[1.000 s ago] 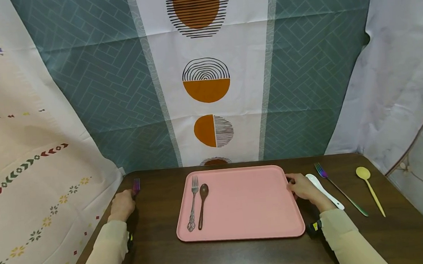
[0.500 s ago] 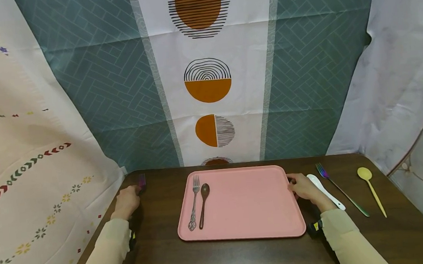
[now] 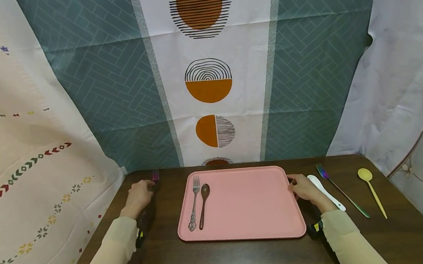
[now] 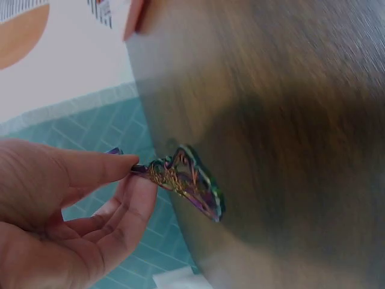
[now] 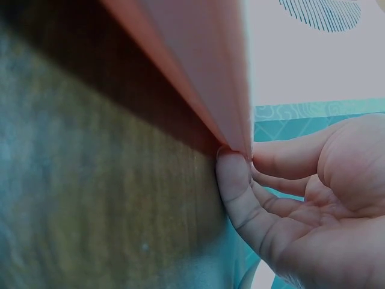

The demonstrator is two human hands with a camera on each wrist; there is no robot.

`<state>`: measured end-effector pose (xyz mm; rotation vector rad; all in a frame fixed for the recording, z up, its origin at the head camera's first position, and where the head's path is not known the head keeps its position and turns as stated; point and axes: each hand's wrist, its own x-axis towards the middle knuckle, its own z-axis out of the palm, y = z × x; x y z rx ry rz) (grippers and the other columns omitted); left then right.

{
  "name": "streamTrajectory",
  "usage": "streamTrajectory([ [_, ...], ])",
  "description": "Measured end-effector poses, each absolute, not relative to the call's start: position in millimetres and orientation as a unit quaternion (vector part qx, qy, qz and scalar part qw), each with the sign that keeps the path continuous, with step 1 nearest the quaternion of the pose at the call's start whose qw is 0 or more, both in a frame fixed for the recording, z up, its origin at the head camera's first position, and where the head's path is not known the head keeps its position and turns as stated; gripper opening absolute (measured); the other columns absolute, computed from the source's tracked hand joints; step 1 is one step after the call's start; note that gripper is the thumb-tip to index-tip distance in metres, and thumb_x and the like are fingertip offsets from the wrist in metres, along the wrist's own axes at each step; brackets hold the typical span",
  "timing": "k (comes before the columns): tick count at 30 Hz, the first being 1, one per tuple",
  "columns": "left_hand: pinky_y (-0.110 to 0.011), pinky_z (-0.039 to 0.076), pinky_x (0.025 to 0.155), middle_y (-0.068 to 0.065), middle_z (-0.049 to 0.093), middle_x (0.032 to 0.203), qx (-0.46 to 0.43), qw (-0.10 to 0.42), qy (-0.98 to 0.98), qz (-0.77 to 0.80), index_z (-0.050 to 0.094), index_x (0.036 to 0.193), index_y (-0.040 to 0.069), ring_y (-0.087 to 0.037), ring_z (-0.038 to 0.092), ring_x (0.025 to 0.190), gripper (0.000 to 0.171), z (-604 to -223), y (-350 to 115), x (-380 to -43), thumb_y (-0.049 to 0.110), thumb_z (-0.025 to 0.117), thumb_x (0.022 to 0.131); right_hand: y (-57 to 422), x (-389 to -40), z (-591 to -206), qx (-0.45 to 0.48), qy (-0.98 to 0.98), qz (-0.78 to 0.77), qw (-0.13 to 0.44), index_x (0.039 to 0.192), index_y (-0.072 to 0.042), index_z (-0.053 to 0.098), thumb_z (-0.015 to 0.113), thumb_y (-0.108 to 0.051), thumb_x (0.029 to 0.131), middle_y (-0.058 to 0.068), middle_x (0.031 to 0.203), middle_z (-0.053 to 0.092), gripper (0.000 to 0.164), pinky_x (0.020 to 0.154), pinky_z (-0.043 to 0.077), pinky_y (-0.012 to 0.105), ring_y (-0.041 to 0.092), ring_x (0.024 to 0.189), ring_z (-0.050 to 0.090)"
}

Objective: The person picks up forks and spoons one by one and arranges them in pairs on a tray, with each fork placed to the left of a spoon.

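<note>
My left hand (image 3: 140, 197) pinches a purple iridescent fork (image 3: 155, 175) between thumb and fingers, above the table's left side. Its tines point away from me in the head view. The left wrist view shows the fork's ornate openwork handle end (image 4: 186, 183) sticking out past the fingertips, over the wood. On the right, my right hand (image 3: 303, 187) grips the right rim of a pink tray (image 3: 248, 204); in the right wrist view its thumb and fingers sit either side of the tray's edge (image 5: 231, 129). A silver fork (image 3: 193, 205) and a brown spoon (image 3: 203, 202) lie along the tray's left side.
Right of the tray, a white spoon (image 3: 328, 193), a rainbow fork (image 3: 341, 190) and a yellow spoon (image 3: 372, 193) lie on the dark wooden table (image 3: 223, 261). Patterned cloths hang behind (image 3: 117, 94) and at both sides of the table.
My left hand has moved to the right with the purple iridescent fork, away from the table's left edge and toward the tray. My right hand stays at the tray's right rim.
</note>
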<state>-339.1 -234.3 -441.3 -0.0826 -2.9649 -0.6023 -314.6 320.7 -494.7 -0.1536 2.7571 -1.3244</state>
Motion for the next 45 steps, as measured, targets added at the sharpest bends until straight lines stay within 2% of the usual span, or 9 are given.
streamTrajectory([
  [8, -0.06, 0.053, 0.089, -0.02, 0.072, 0.104, -0.032, 0.054, -0.975, -0.212, 0.069, 0.126, -0.004, -0.04, 0.068, 0.097, 0.033, -432.2, -211.5, -336.1, 0.001, 0.071, 0.093, 320.4, -314.2, -494.4, -0.048, 0.898, -0.437, 0.04, 0.144, 0.021, 0.042, 0.053, 0.005, 0.093, 0.014, 0.083, 0.059, 0.055, 0.057, 0.059, 0.034, 0.018, 0.059, 0.06],
  [13, -0.056, 0.055, 0.085, -0.014, 0.072, 0.096, -0.044, 0.05, -0.974, -0.217, 0.07, 0.126, -0.003, -0.033, 0.069, 0.09, 0.034, -429.7, -200.1, -337.9, 0.002, 0.073, 0.092, 319.6, -313.2, -492.9, -0.049, 0.899, -0.434, 0.04, 0.144, 0.021, 0.042, 0.052, 0.004, 0.093, 0.013, 0.083, 0.059, 0.055, 0.056, 0.058, 0.034, 0.018, 0.058, 0.06],
  [21, -0.052, 0.057, 0.082, -0.009, 0.072, 0.091, -0.053, 0.046, -0.97, -0.233, 0.071, 0.126, -0.001, -0.027, 0.068, 0.084, 0.034, -425.7, -182.8, -334.5, 0.002, 0.073, 0.092, 319.3, -311.5, -490.3, -0.053, 0.898, -0.436, 0.041, 0.144, 0.022, 0.041, 0.052, 0.005, 0.093, 0.013, 0.081, 0.058, 0.055, 0.055, 0.057, 0.032, 0.018, 0.057, 0.059],
  [26, -0.041, 0.057, 0.067, -0.007, 0.071, 0.086, -0.048, 0.033, -0.967, -0.247, 0.071, 0.126, 0.0, -0.018, 0.066, 0.069, 0.035, -424.0, -170.1, -331.0, 0.001, 0.073, 0.091, 319.3, -310.9, -490.9, -0.056, 0.897, -0.437, 0.041, 0.144, 0.022, 0.042, 0.052, 0.005, 0.093, 0.013, 0.082, 0.059, 0.054, 0.055, 0.058, 0.033, 0.018, 0.057, 0.06],
  [29, -0.037, 0.056, 0.063, -0.007, 0.07, 0.085, -0.046, 0.027, -0.967, -0.251, 0.071, 0.125, 0.001, -0.015, 0.065, 0.063, 0.035, -424.3, -162.2, -329.7, 0.001, 0.074, 0.09, 319.8, -311.0, -490.8, -0.06, 0.896, -0.439, 0.04, 0.144, 0.022, 0.041, 0.052, 0.005, 0.093, 0.013, 0.082, 0.059, 0.054, 0.055, 0.058, 0.034, 0.018, 0.057, 0.06],
  [39, -0.034, 0.058, 0.06, -0.008, 0.072, 0.087, -0.049, 0.018, -0.96, -0.276, 0.071, 0.126, 0.001, -0.015, 0.068, 0.06, 0.035, -421.9, -138.0, -328.9, 0.001, 0.075, 0.091, 320.5, -310.3, -490.6, -0.06, 0.895, -0.441, 0.041, 0.145, 0.021, 0.041, 0.052, 0.005, 0.093, 0.013, 0.082, 0.06, 0.055, 0.056, 0.058, 0.034, 0.019, 0.057, 0.061],
  [45, -0.028, 0.053, 0.054, -0.008, 0.073, 0.087, -0.061, 0.027, -0.958, -0.278, 0.074, 0.124, 0.003, -0.014, 0.066, 0.06, 0.033, -421.1, -121.9, -329.2, 0.001, 0.074, 0.091, 320.2, -311.7, -491.8, -0.057, 0.894, -0.442, 0.045, 0.145, 0.021, 0.04, 0.052, 0.005, 0.094, 0.013, 0.083, 0.06, 0.055, 0.057, 0.059, 0.034, 0.019, 0.058, 0.062],
])
